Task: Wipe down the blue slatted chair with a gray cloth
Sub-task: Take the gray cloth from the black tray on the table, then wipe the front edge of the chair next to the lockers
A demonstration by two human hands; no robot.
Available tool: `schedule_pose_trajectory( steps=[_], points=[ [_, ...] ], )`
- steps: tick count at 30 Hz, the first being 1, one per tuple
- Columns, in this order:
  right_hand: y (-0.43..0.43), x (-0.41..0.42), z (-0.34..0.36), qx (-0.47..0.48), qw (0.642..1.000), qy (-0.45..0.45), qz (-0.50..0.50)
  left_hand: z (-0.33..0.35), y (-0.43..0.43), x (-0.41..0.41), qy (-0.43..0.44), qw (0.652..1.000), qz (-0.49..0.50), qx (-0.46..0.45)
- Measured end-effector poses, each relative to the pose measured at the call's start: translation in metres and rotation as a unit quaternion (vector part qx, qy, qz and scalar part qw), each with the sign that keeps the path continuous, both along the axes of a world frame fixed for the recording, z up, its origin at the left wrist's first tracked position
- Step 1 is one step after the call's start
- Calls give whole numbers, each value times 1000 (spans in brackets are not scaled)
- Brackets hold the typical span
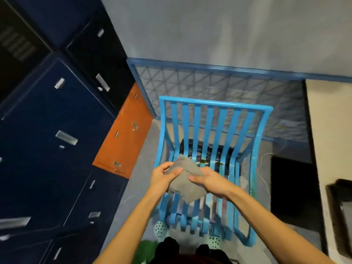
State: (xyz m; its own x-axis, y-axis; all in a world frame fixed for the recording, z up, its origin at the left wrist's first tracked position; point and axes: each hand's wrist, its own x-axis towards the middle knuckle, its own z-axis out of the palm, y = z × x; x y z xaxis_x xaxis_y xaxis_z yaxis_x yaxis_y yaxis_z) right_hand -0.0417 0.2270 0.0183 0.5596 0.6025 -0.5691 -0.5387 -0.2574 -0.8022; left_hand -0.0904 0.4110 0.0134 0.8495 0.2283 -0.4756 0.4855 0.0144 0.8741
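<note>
Underfoot, gray floor (141,187); navy lockers (47,121) leftward. Blue chair (211,119) faces you, slats running away; your left hand (162,178) and right hand (211,181) grip gray cloth (187,189).

Both hands hold a folded gray cloth (187,180) above the seat of the bright blue slatted metal chair (211,130) — left hand (162,178) grips its left edge, thumb on top; right hand (211,181) lies over its right side. Chair back faces a gray wall with a blue-framed lattice panel (219,82). Dark blue metal lockers (53,121) at left — one orange locker door (123,136) near the chair.
</note>
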Motion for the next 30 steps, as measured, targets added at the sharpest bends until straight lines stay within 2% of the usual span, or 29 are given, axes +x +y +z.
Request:
schedule_pose_trajectory(
  steps=[5, 9, 12, 16, 20, 23, 25, 27, 30],
  points=[
    [77, -16, -19, 6, 999, 20, -49, -31, 83, -19, 24, 996, 70, -39],
    [123, -27, -40, -36, 995, 44, -78, -56, 139, -33, 62, 990, 105, -66],
    [148, -27, -59, -81, 988, 36, -126, -85, 176, -37, 121, 981, 137, -72],
    [162, -26, -81, -137, 978, -15, -157, -129, 201, -47, 210, 963, 128, -109],
    [177, -25, -128, -196, 965, -102, -139, -177, 198, -62, 263, 953, 125, -82],
    [195, -26, -155, -179, 948, -247, -86, -209, 183, -65, 257, 953, 136, -86],
    [206, -34, -177, -143, 922, -361, -14, -229, 171, -63, 275, 937, 170, -135],
    [209, -50, -221, -120, 916, -381, 50, -246, 162, -64, 268, 918, 205, -209],
    [204, -86, -281, -122, 876, -450, 121, -281, 162, -80, 222, 886, 287, -289]
  ],
)
